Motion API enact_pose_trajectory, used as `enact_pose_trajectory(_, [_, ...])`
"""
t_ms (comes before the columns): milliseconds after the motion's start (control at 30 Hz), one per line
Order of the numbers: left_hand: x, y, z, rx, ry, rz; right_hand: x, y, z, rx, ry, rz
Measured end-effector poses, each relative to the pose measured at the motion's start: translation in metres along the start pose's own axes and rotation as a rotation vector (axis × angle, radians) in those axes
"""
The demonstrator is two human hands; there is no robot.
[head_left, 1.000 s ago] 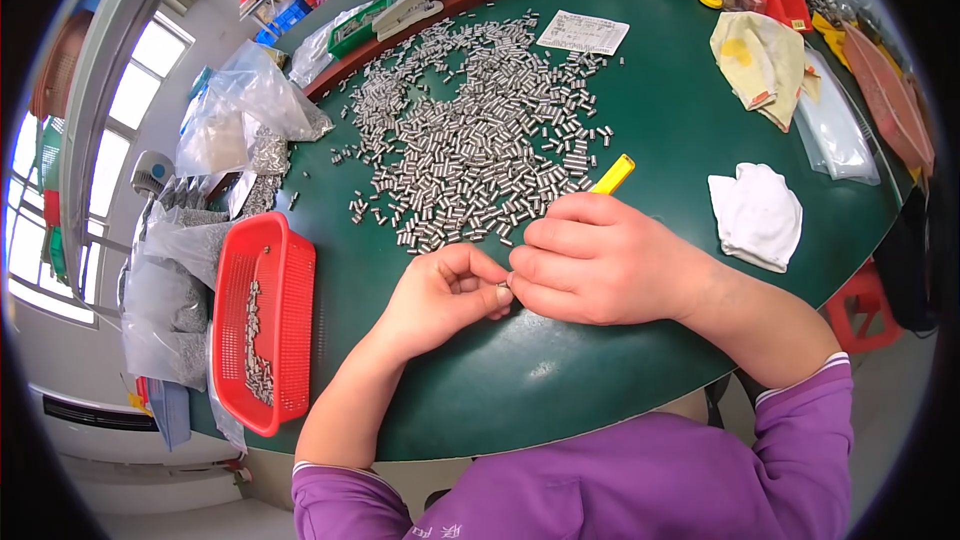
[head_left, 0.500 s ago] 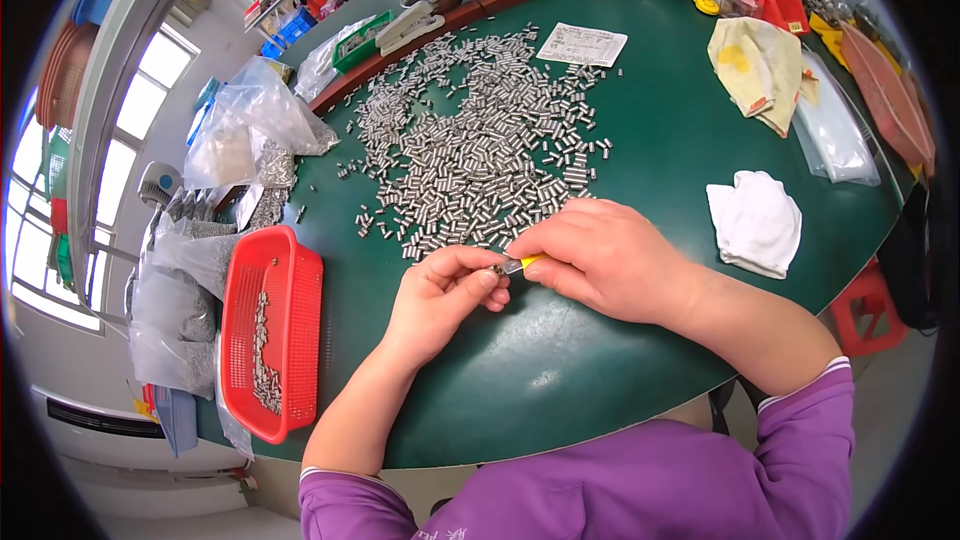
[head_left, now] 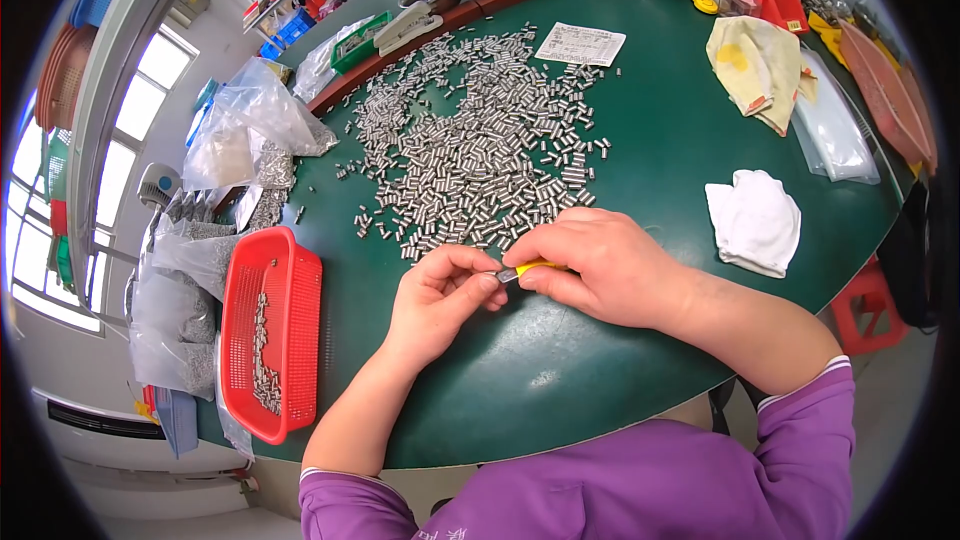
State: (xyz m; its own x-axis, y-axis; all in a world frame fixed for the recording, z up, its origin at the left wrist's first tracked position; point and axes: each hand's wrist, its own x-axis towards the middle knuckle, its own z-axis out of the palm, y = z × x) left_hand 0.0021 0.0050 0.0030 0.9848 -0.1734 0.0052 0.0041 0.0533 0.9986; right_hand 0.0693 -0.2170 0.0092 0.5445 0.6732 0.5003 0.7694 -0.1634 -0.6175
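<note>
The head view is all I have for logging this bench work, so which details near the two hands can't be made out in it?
- Yellow-handled tool: the right hand covers most of it, so its kind is unclear.
- Small metal piece at the left hand fingertips: too small to tell its shape.
- Red basket: its contents are too small to tell apart.
- Paper slip: its print is too small.

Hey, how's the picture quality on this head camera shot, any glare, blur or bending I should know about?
Head view: strong fisheye, so the green table rim curves and the corners go black; windows at left are blown out white; a soft glare patch sits on the table near the lower edge; the left hand, right hand and metal pins look sharp, with little shadow.
</note>
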Motion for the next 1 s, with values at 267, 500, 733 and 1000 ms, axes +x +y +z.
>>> enact_pose_trajectory(267, [0.000, 0.008, -0.003, -0.043, -0.041, -0.153, 0.000, 0.006, -0.004, -0.151, 0.022, -0.145])
enact_pose_trajectory(500, [0.002, 0.016, -0.002, 0.043, -0.111, -0.391, 0.001, 0.004, -0.006, -0.441, 0.007, -0.468])
enact_pose_trajectory(733, [0.001, 0.017, -0.002, -0.051, -0.150, -0.491, 0.005, 0.000, -0.003, -0.524, 0.119, -0.677])
enact_pose_trajectory(1000, [0.003, 0.008, -0.008, -0.240, -0.042, -0.372, 0.004, 0.002, -0.016, -0.568, -0.020, -0.581])
